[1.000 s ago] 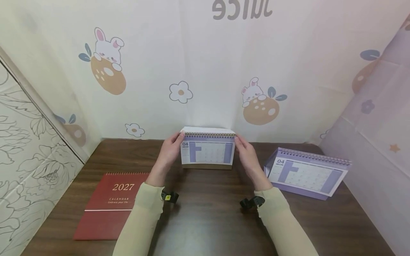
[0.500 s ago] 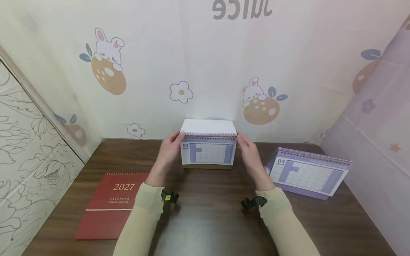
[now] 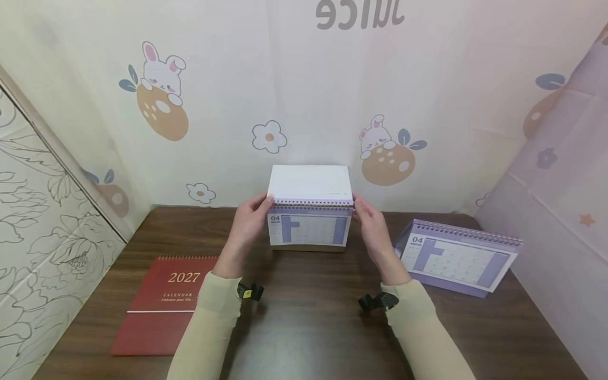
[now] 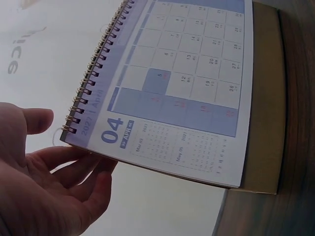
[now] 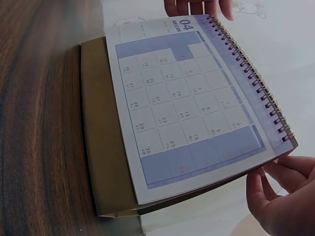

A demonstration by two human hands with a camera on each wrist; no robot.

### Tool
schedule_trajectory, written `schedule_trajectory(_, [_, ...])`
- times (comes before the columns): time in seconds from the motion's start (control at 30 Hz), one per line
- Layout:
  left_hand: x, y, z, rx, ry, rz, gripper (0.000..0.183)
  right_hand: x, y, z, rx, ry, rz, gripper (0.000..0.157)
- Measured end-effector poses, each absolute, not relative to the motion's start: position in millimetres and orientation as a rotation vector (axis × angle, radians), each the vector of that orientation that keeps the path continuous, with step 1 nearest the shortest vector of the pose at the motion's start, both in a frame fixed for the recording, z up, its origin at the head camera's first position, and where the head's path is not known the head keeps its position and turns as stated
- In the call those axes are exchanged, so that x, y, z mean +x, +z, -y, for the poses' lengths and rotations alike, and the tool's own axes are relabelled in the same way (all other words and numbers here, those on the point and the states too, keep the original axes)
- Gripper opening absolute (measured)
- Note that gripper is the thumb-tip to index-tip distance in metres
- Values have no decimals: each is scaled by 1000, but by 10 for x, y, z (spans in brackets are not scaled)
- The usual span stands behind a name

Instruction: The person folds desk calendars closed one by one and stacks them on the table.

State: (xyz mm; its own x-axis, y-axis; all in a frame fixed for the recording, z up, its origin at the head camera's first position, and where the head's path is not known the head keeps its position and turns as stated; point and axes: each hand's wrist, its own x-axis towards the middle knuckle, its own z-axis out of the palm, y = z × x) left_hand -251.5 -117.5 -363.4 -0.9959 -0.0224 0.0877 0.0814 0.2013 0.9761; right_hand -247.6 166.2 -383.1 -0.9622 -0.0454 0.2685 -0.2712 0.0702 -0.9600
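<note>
A purple-and-white spiral desk calendar stands upright at the back middle of the table, its 04 page facing me above a brown cardboard base. Behind the spiral a blank white panel slopes up and away. My left hand holds the calendar by its upper left corner, its fingers curled behind the edge and the thumb at the spiral's end. At the upper right corner my right hand holds the other edge, fingertips against the side and back.
On the right a second purple calendar stands as a tent. A red 2027 calendar lies flat at the left, partly under my left sleeve. A patterned cloth hangs close behind the brown wooden table.
Much more of the white panel behind the spiral shows, reaching farther up. The spiral edge has sunk slightly. Both hands stay at the calendar's upper corners; the right one has shifted slightly outward.
</note>
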Motion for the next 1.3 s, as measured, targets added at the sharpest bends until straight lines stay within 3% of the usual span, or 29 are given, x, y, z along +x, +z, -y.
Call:
schedule_trajectory(0.57, [-2444, -3550, 1172, -128, -1857, 2398, 52, -2373, -3712, -1658, 303, 1807, 2261, 52])
schedule_trajectory(0.97, [-2469, -3539, 1166, -107, -1497, 2261, 28, -2351, -3663, -1615, 141, 1755, 2030, 28])
schedule_trajectory(1.3, [-2508, -3589, 1192, -122, -1476, 2163, 20, -2382, -3676, -1630, 94, 1732, 1947, 20])
